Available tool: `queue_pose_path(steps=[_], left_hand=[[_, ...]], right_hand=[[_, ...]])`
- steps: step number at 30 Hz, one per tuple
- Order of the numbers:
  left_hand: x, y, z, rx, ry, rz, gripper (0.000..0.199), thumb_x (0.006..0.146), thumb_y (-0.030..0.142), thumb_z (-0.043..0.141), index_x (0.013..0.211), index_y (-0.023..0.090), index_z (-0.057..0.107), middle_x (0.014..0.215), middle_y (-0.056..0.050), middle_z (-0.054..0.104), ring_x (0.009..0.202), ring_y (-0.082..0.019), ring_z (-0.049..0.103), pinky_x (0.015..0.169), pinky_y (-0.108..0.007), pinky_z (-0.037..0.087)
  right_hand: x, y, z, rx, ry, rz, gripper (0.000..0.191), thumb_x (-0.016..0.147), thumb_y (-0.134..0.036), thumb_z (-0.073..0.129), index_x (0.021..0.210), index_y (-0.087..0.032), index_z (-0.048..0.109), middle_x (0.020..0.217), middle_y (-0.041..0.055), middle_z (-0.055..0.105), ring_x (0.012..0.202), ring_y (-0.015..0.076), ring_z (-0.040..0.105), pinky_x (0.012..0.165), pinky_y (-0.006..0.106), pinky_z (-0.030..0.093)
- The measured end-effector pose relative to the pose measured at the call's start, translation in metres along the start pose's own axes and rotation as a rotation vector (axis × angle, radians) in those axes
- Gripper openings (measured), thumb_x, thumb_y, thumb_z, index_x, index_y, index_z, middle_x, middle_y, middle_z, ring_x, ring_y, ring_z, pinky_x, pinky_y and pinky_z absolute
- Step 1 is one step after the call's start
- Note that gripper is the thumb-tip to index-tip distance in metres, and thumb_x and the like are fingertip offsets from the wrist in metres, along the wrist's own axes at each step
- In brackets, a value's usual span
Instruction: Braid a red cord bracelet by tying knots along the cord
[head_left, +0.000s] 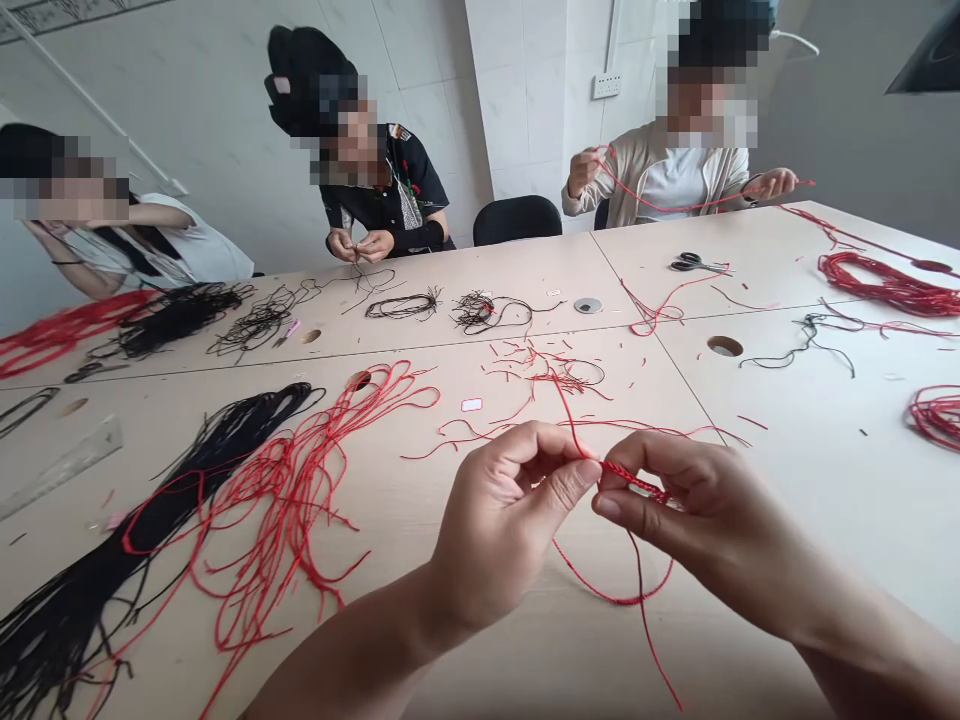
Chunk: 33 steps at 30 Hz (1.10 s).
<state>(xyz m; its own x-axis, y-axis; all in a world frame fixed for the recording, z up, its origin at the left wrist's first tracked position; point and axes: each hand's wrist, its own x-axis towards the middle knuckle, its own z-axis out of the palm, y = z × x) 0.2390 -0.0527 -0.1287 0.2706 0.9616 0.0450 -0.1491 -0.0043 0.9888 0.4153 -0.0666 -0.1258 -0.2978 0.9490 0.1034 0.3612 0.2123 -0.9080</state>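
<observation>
Between my two hands, above the near part of the table, is a red braided cord (634,480). My left hand (517,500) pinches it with thumb and forefinger, and a loose strand rises from that grip. Close beside it, my right hand (682,500) has its fingers closed on the braided part. A loop of the red cord (619,600) hangs below the hands, and one strand end trails down toward the table's near side. Just beyond my hands lie red cord scraps (562,375) and loose red strands.
A bundle of black cords (172,500) and a tangle of red cords (277,510) lie at left. Black-handled scissors (694,262) and red coils (889,285) are at far right. Three people sit across the table (420,520), two of them handling cords.
</observation>
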Motion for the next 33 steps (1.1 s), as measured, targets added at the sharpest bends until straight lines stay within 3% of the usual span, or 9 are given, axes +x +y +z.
queue_pose_path(steps=[2, 7, 10, 14, 19, 25, 27, 31, 33], left_hand=[[0.003, -0.002, -0.001, -0.059, -0.002, 0.011, 0.008, 0.082, 0.020, 0.078, 0.079, 0.018, 0.070, 0.071, 0.003, 0.067, 0.069, -0.009, 0.060, 0.067, -0.018, 0.048], [0.009, 0.002, -0.005, -0.295, -0.018, -0.103, 0.012, 0.081, 0.015, 0.076, 0.073, 0.015, 0.067, 0.066, 0.002, 0.068, 0.064, -0.007, 0.062, 0.065, -0.017, 0.050], [0.009, 0.006, -0.005, -0.374, -0.006, -0.131, 0.015, 0.080, 0.010, 0.075, 0.078, 0.018, 0.063, 0.067, 0.004, 0.068, 0.062, -0.007, 0.063, 0.063, -0.017, 0.051], [0.006, 0.009, -0.005, -0.396, 0.006, -0.085, 0.017, 0.082, 0.008, 0.073, 0.075, 0.018, 0.061, 0.067, 0.005, 0.066, 0.064, -0.007, 0.062, 0.063, -0.016, 0.051], [0.006, 0.010, -0.007, -0.378, 0.038, -0.036, 0.007, 0.081, 0.011, 0.075, 0.078, 0.016, 0.070, 0.068, 0.003, 0.067, 0.065, -0.006, 0.062, 0.062, -0.014, 0.051], [0.007, 0.011, -0.009, -0.418, 0.044, -0.070, 0.006, 0.079, 0.011, 0.075, 0.079, 0.017, 0.074, 0.067, 0.002, 0.069, 0.063, -0.007, 0.063, 0.062, -0.014, 0.053], [0.008, 0.012, -0.011, -0.450, 0.051, -0.112, 0.006, 0.078, 0.011, 0.074, 0.078, 0.017, 0.074, 0.067, 0.002, 0.068, 0.062, -0.006, 0.063, 0.061, -0.013, 0.052], [0.008, 0.012, -0.015, -0.426, -0.029, -0.163, 0.007, 0.079, 0.011, 0.071, 0.078, 0.018, 0.073, 0.066, 0.004, 0.065, 0.059, -0.006, 0.061, 0.058, -0.013, 0.052], [0.006, 0.012, -0.014, -0.315, -0.113, -0.140, 0.008, 0.081, 0.010, 0.071, 0.081, 0.018, 0.073, 0.068, 0.003, 0.066, 0.061, -0.006, 0.060, 0.059, -0.014, 0.052]], right_hand=[[-0.002, 0.000, 0.000, -0.118, 0.064, -0.040, 0.023, 0.093, -0.033, 0.063, 0.073, -0.021, 0.061, 0.064, -0.0038, 0.062, 0.057, 0.0108, 0.055, 0.051, 0.021, 0.044], [-0.009, -0.004, 0.001, -0.478, 0.463, -0.308, 0.006, 0.091, -0.028, 0.065, 0.092, -0.023, 0.063, 0.089, 0.0036, 0.068, 0.073, 0.0151, 0.064, 0.049, 0.021, 0.044], [-0.011, -0.005, 0.008, -0.424, 0.306, -0.286, 0.005, 0.093, -0.024, 0.061, 0.090, -0.023, 0.065, 0.067, -0.0020, 0.061, 0.050, 0.0102, 0.055, 0.045, 0.021, 0.041], [-0.009, 0.002, 0.014, -0.048, -0.020, 0.051, 0.012, 0.097, -0.029, 0.054, 0.094, -0.022, 0.063, 0.050, -0.0059, 0.056, 0.042, 0.0095, 0.054, 0.041, 0.018, 0.040], [-0.004, 0.008, 0.008, 0.662, -0.273, 0.230, 0.025, 0.098, -0.046, 0.057, 0.096, -0.022, 0.053, 0.084, -0.0010, 0.067, 0.055, 0.0078, 0.066, 0.047, 0.016, 0.051], [-0.001, 0.006, 0.005, 0.693, -0.413, 0.291, 0.034, 0.092, -0.051, 0.065, 0.091, -0.018, 0.056, 0.070, -0.0039, 0.059, 0.053, 0.0053, 0.060, 0.049, 0.014, 0.049], [-0.002, 0.005, 0.001, 0.553, -0.321, 0.195, 0.031, 0.094, -0.048, 0.062, 0.085, -0.018, 0.059, 0.064, -0.0044, 0.056, 0.052, 0.0056, 0.056, 0.048, 0.014, 0.047], [-0.004, 0.002, -0.009, -0.030, 0.165, -0.227, 0.013, 0.096, -0.026, 0.061, 0.085, -0.021, 0.067, 0.076, -0.0008, 0.062, 0.065, 0.0075, 0.058, 0.055, 0.015, 0.048], [-0.005, 0.001, -0.013, -0.248, 0.301, -0.423, 0.011, 0.094, -0.014, 0.061, 0.091, -0.021, 0.068, 0.080, -0.0004, 0.062, 0.070, 0.0065, 0.059, 0.059, 0.014, 0.048]])
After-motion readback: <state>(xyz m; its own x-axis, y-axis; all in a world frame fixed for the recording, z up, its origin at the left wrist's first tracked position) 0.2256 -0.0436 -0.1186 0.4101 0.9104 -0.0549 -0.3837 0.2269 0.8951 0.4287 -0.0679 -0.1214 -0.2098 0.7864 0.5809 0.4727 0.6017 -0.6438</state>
